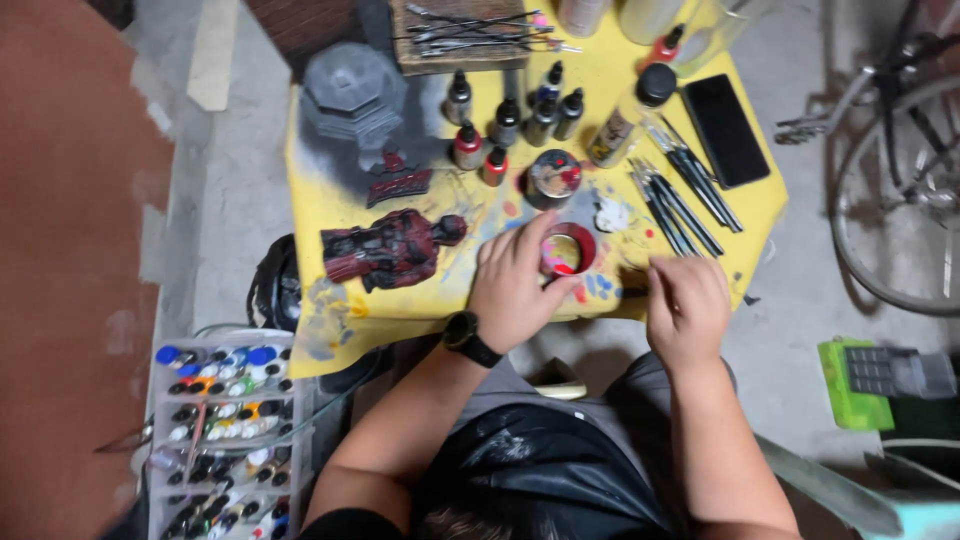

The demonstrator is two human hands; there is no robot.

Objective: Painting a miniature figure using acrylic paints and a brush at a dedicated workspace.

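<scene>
The left hand (512,285) rested on the yellow tabletop (320,200), its fingers curled around the left side of a small red-rimmed cup (571,249) and gripping it; a black watch (468,337) sat on that wrist. The cup stood near the front edge of the tabletop, among smears of paint, with pink and yellow paint showing inside. The right hand (688,305) lay just right of the cup, apart from it, fingers bunched closed over the tabletop's front edge; whether its grip held anything could not be told.

Behind the cup stood a round jar (552,177) with a paint-smeared top. Left of the left hand lay a dark red figure (392,248) on its side, and behind it a grey octagonal base (350,95). A cluster of dropper bottles (510,120) stood in the middle of the tabletop. Brushes (680,195) lay in a row to the right, beside a black phone (725,128). Below the tabletop at left, a clear rack (225,430) held many small paint bottles. A bicycle wheel (900,200) stood at the far right.
</scene>
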